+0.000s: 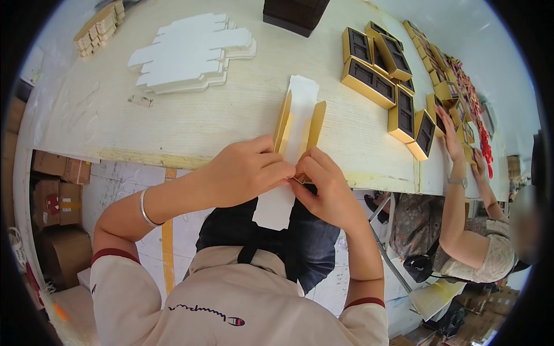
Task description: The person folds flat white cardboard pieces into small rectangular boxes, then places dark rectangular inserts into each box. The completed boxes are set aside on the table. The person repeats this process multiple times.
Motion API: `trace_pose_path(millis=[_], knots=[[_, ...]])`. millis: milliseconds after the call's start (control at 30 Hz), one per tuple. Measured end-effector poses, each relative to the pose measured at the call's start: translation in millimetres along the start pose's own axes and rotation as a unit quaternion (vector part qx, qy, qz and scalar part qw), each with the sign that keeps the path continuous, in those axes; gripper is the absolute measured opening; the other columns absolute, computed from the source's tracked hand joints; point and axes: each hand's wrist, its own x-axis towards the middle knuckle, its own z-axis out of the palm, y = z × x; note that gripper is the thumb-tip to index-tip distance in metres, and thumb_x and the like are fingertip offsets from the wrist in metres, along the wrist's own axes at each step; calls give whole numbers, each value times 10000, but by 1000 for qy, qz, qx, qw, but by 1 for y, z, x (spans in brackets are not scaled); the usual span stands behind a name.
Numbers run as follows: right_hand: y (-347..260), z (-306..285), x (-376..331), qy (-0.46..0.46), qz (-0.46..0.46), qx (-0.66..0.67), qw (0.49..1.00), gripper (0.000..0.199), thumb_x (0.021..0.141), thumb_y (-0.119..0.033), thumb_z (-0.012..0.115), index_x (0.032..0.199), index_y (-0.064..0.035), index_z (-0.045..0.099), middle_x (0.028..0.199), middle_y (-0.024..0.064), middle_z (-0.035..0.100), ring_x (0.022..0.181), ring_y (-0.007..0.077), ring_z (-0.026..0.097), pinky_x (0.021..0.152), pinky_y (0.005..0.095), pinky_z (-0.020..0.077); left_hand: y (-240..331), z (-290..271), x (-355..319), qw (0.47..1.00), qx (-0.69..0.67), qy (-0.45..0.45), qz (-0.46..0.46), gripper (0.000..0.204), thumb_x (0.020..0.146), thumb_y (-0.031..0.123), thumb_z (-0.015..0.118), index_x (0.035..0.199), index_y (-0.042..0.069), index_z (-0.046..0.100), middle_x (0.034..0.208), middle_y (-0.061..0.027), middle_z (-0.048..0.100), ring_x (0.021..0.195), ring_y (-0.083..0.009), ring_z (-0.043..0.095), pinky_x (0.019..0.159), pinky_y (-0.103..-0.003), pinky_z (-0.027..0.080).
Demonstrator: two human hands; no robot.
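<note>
Fingers: mine (291,172) pinch the near end of a white-and-gold box blank (297,124), both hands closed on it.
Blank: lies across the tabletop (231,109) edge, flaps upright.
Risk: uneven pressure could crease a gold flap crooked.
Farther: flat white blanks (193,52), gold trays (381,63).

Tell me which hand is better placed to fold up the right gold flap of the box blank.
Probably the right hand: it pinches the box blank at its near end directly below the right gold flap. The left hand grips the opposite side, under the left flap.
</note>
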Motion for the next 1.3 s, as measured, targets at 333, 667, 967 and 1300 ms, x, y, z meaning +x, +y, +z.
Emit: trace_pose_path(millis=[333,667,967,1300], knots=[[-15,-14,0,-70,62,73,993,560,701,102,657,1212,-40,479,1143,160,492,935,341,550,777,381,463,8,-1,1,995,-63,-3,-79,61,755,106,705,786,91,655,748,-8,574,744,-210,542,604,-324,477],[9,24,-31,132,-128,-102,978,525,664,57,674,1174,-59,623,1096,132,618,826,255,595,717,350,485,3,-11,9,948,-240,-89,-190,77,800,61,677,837,-4,660,731,-95,590,644,-237,547,570,-323,437],[1,37,-13,239,40,123,962,387,815,19,699,1173,-25,560,781,58,544,550,118,448,515,228,408,6,-12,4,900,-346,-42,-262,352,890,116,635,1181,50,449,1037,-119,567,764,-174,585,613,-277,487],[17,32,-18,196,-102,-216,951,388,722,-57,669,1101,-11,599,1215,199,496,889,288,568,722,363,494,8,-1,6,830,-443,14,-339,405,901,50,612,1185,82,324,1092,-84,532,720,-91,535,590,-230,452]])
